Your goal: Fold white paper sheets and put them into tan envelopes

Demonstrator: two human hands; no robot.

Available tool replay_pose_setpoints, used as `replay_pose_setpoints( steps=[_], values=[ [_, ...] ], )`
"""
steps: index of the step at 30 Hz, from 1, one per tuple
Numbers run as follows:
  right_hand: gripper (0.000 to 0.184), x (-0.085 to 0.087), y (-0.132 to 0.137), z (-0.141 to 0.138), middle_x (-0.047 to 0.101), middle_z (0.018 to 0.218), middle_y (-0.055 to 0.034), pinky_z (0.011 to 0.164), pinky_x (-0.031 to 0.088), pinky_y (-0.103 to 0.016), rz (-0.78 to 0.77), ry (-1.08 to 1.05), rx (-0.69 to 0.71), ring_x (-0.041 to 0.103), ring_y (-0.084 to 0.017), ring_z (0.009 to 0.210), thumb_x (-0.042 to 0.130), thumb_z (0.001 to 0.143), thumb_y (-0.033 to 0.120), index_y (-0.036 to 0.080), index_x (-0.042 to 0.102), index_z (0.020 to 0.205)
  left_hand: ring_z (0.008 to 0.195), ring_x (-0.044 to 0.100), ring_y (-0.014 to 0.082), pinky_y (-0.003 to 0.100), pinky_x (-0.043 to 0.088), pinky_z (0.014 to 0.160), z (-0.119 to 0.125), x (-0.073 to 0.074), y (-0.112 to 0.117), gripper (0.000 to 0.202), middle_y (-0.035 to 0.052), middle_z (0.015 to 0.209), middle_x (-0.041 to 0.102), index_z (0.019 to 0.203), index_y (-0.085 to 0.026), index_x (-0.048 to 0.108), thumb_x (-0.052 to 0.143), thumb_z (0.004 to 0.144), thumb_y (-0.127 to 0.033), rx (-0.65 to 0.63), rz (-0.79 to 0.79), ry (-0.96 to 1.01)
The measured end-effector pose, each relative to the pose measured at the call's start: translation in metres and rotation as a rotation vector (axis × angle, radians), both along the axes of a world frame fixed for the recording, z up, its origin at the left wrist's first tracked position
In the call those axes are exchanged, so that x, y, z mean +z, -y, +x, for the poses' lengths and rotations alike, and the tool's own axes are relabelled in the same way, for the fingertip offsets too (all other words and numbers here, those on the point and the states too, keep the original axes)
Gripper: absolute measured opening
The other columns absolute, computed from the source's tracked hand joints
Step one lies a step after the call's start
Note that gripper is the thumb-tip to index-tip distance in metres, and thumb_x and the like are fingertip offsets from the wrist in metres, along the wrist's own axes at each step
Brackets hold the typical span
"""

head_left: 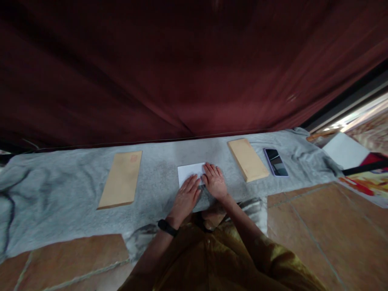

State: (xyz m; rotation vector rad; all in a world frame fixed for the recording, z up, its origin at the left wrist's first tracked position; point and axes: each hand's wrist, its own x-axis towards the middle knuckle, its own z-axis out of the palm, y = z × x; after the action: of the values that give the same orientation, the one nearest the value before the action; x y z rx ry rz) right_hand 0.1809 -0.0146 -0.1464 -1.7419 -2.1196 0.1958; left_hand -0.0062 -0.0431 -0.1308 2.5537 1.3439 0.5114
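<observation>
A small white sheet of paper (188, 170), perhaps folded, lies flat on the grey cloth in front of me. My left hand (186, 196) rests with outstretched fingers on its lower edge. On its right end lies my right hand (214, 180), palm down and fingers extended. Both hands press from above and grip nothing. To the left is a brown envelope (123, 180) with a reddish printed mark near its top. A thicker stack of brown envelopes (247, 159) lies to the right of my right hand.
A phone (275, 162) lies right of the envelope stack. The grey cloth (69, 182) is wrinkled towards both ends. Behind it hangs a dark red curtain (194, 81). Tiled floor (318, 226) shows below, and a white sheet with colourful printed material (368, 182) sits at far right.
</observation>
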Motion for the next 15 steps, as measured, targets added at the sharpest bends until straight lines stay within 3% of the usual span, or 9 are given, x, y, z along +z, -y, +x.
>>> replay_pose_setpoints(
  steps=[6, 15],
  values=[
    [0.050, -0.0022, 0.0001, -0.0004, 0.045, 0.157, -0.0101, 0.123, 0.024, -0.048, 0.002, -0.004, -0.009, 0.037, -0.026, 0.147, 0.039, 0.105, 0.032, 0.017, 0.043, 0.152, 0.148, 0.038, 0.0237, 0.046, 0.033, 0.123, 0.0022, -0.0021, 0.0077, 0.045, 0.0103, 0.154, 0.049, 0.144, -0.016, 0.051, 0.038, 0.104, -0.032, -0.071, 0.025, -0.081],
    [0.049, -0.0027, 0.0002, 0.0004, 0.045, 0.157, -0.0100, 0.123, 0.023, -0.048, 0.005, -0.003, -0.001, 0.036, -0.026, 0.147, 0.039, 0.105, 0.032, 0.016, 0.044, 0.151, 0.151, 0.030, 0.0246, 0.046, 0.027, 0.124, 0.0078, -0.0028, 0.0013, 0.054, 0.0115, 0.160, 0.041, 0.151, -0.014, 0.041, 0.037, 0.104, -0.039, 0.002, 0.023, -0.131]
  ],
)
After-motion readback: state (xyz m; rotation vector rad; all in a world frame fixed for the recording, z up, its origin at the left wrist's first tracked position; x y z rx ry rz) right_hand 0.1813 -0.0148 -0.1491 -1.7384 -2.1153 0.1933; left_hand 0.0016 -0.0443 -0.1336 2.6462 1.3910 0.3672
